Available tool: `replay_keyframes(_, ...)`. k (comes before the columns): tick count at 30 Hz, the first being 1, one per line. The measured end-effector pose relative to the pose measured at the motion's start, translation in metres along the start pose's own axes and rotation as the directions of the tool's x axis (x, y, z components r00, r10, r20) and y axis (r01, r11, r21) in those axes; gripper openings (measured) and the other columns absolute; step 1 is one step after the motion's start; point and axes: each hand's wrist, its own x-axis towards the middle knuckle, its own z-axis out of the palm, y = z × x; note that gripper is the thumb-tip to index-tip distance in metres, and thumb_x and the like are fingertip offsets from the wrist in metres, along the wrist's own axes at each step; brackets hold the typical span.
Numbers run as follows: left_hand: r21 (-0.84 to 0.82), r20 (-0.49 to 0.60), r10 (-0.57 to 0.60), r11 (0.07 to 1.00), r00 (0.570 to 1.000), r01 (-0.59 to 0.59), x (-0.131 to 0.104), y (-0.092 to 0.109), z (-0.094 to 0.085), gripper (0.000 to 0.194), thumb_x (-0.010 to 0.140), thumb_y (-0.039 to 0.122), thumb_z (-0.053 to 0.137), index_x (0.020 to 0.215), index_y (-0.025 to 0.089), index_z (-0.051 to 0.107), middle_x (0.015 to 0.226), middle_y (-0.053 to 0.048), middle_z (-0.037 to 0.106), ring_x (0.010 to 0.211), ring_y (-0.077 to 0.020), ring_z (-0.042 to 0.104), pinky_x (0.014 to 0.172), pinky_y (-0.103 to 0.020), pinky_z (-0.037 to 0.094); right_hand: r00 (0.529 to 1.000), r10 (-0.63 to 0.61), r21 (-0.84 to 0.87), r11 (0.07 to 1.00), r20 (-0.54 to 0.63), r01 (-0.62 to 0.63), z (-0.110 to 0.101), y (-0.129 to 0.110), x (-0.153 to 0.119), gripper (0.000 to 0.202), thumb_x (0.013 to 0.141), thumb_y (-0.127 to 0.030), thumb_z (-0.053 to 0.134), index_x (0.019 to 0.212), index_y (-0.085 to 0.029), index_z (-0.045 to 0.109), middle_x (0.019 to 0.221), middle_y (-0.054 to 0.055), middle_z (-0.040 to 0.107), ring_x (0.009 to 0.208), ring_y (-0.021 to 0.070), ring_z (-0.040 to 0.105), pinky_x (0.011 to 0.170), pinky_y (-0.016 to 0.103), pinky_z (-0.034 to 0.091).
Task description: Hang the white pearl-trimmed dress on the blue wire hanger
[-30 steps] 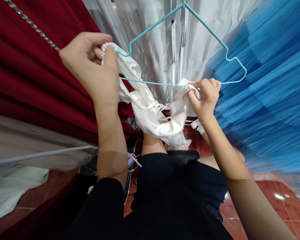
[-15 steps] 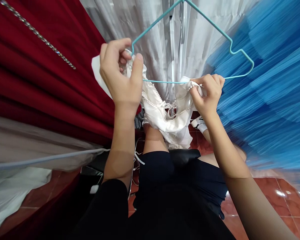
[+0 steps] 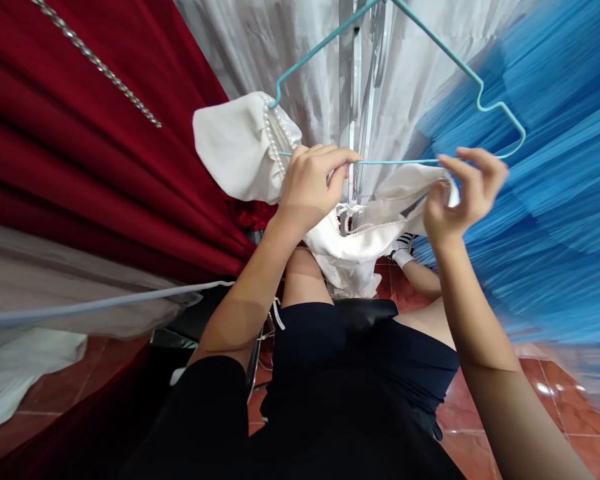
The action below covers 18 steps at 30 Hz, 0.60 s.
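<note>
The thin teal wire hanger [image 3: 400, 161] loses its hook past the top edge. The left hand [image 3: 310, 187] covers part of the white pearl-trimmed satin garment [image 3: 240, 147], and the right hand [image 3: 463, 193] is motion-blurred. The pleated blue tulle skirt [image 3: 555, 200] smears out, cut by the right edge.

The person is wearing a black short-sleeved top [image 3: 215, 413] at seven o'clock, dark navy shorts [image 3: 360, 347] at six o'clock, forearms showing bare.

No text, label or number can be read anywhere.
</note>
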Motion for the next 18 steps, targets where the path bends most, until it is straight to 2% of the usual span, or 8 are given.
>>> replay_keyframes(1,-0.007,0.007,0.004,1.000,1.000,-0.004,0.001,0.000,-0.002,0.031,0.093,0.008,0.047,0.103,0.027,0.070,0.091,-0.001,0.070,0.093,-0.0235,0.063,0.099,-0.044,0.041,0.991,0.000,-0.011,1.000,-0.132,-0.001,-0.006,0.013,0.001,0.029,0.081,-0.018,0.055,0.104,-0.024,0.071,0.098,0.010,0.055,0.096,0.0231,0.056,0.084,0.043,0.047)
replay_keyframes(2,-0.012,0.013,0.005,1.000,1.000,-0.005,0.001,0.001,-0.003,0.031,0.093,0.008,0.047,0.102,0.027,0.070,0.090,-0.001,0.071,0.092,-0.0232,0.064,0.097,-0.044,0.041,0.984,0.057,-0.031,0.998,-0.166,-0.063,-0.013,0.027,0.003,0.033,0.074,-0.013,0.059,0.103,-0.023,0.070,0.095,0.010,0.054,0.093,0.0227,0.055,0.076,0.039,0.047)
replay_keyframes(3,-0.015,0.013,0.003,1.000,1.000,-0.003,0.002,0.001,-0.004,0.031,0.092,0.008,0.048,0.101,0.027,0.071,0.089,-0.001,0.071,0.090,-0.0231,0.064,0.096,-0.044,0.042,0.981,0.107,-0.045,0.992,-0.162,-0.116,-0.019,0.041,0.007,0.039,0.066,-0.007,0.059,0.100,-0.021,0.070,0.091,0.009,0.053,0.084,0.0205,0.053,0.065,0.035,0.043)
replay_keyframes(4,-0.017,0.010,0.000,1.000,1.000,0.000,0.002,0.002,-0.004,0.031,0.092,0.007,0.048,0.101,0.027,0.071,0.090,-0.001,0.071,0.090,-0.0231,0.065,0.095,-0.044,0.043,0.976,0.191,-0.061,0.978,-0.102,-0.198,-0.026,0.053,0.013,0.039,0.062,-0.003,0.058,0.095,-0.020,0.070,0.091,0.008,0.052,0.076,0.0168,0.050,0.056,0.031,0.038)
replay_keyframes(5,-0.018,0.004,-0.004,1.000,1.000,0.004,0.002,0.003,-0.003,0.032,0.091,0.006,0.049,0.100,0.026,0.071,0.092,-0.001,0.072,0.090,-0.0230,0.065,0.094,-0.044,0.043,0.960,0.272,-0.099,0.956,-0.067,-0.278,-0.032,0.063,0.019,0.034,0.058,0.001,0.057,0.083,-0.020,0.070,0.087,0.007,0.050,0.070,0.0141,0.047,0.052,0.029,0.034)
replay_keyframes(7,-0.027,-0.007,-0.011,1.000,1.000,0.011,0.003,0.005,-0.001,0.032,0.089,0.004,0.050,0.099,0.025,0.072,0.094,-0.002,0.072,0.089,-0.0228,0.065,0.090,-0.042,0.045,0.934,0.354,-0.104,0.929,-0.045,-0.356,-0.042,0.072,0.034,0.033,0.058,0.006,0.057,0.079,-0.019,0.063,0.086,0.003,0.051,0.064,0.0093,0.042,0.052,0.027,0.033)
replay_keyframes(12,-0.041,-0.014,-0.011,0.999,1.000,0.010,0.003,0.005,-0.001,0.030,0.089,0.005,0.051,0.098,0.024,0.073,0.088,-0.002,0.072,0.081,-0.0213,0.065,0.084,-0.040,0.048,0.959,0.278,0.032,0.960,-0.058,-0.277,-0.053,0.064,0.066,0.035,0.066,0.007,0.057,0.086,-0.021,0.050,0.088,-0.001,0.049,0.068,0.0066,0.042,0.052,0.023,0.035)
replay_keyframes(18,-0.062,0.006,-0.021,0.998,1.000,0.022,0.004,0.003,-0.002,0.032,0.088,0.005,0.048,0.098,0.022,0.073,0.094,-0.004,0.073,0.081,-0.0204,0.065,0.075,-0.036,0.049,0.971,0.239,0.079,0.968,0.008,-0.239,-0.035,0.048,0.087,0.030,0.071,0.006,0.054,0.087,-0.020,0.052,0.088,-0.001,0.049,0.071,0.0065,0.043,0.050,0.021,0.032)
